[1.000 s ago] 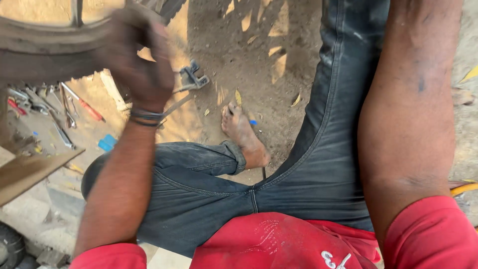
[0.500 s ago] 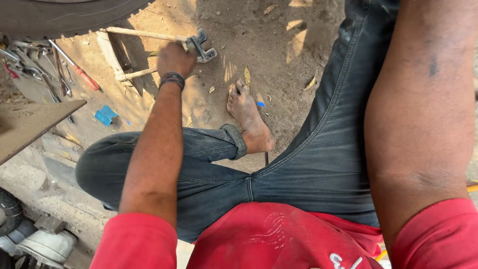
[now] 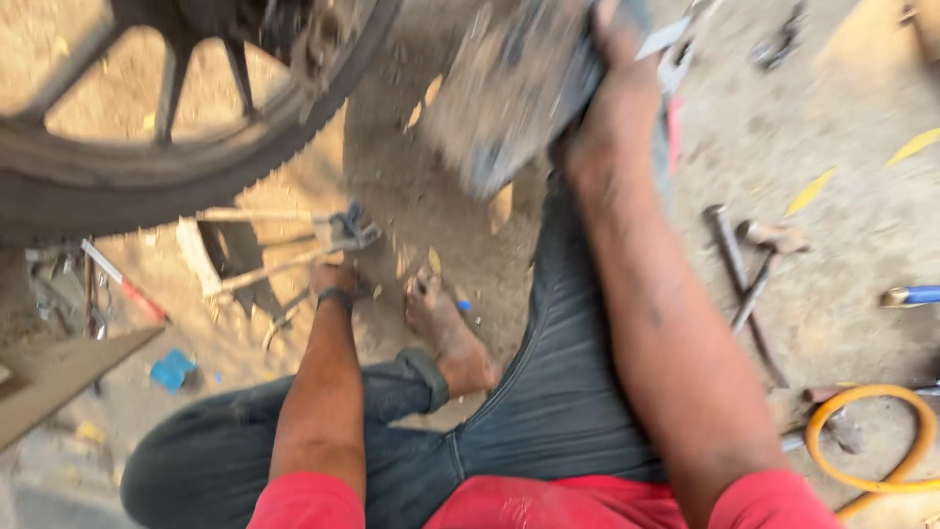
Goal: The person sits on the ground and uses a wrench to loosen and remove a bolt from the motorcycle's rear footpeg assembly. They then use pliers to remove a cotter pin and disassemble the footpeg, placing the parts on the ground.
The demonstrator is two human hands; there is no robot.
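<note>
My left hand [image 3: 335,279] reaches down to the dirt ground and closes on the end of a wooden handle [image 3: 259,275]. Just above it lies a second wooden-handled tool with a metal clamp-like head [image 3: 348,227]. My right hand [image 3: 609,122] is stretched forward at the top of the view, gripping a flat grey, dusty part [image 3: 509,98] that is blurred by motion. A spoked wheel with a black tyre [image 3: 176,176] stands at the upper left. My bare foot [image 3: 446,331] rests on the ground between my arms.
Metal rods and a hammer [image 3: 746,269] lie on the right, with a blue-handled tool [image 3: 911,295] and a yellow hose loop [image 3: 869,439] beyond. On the left are a red-handled screwdriver [image 3: 127,290], several spanners [image 3: 59,294], a blue scrap [image 3: 173,370] and a wooden plank [image 3: 59,382].
My left hand dropped from the tyre to the wooden handle on the ground. My right arm swung forward and now holds up the grey part. The view shifted right.
</note>
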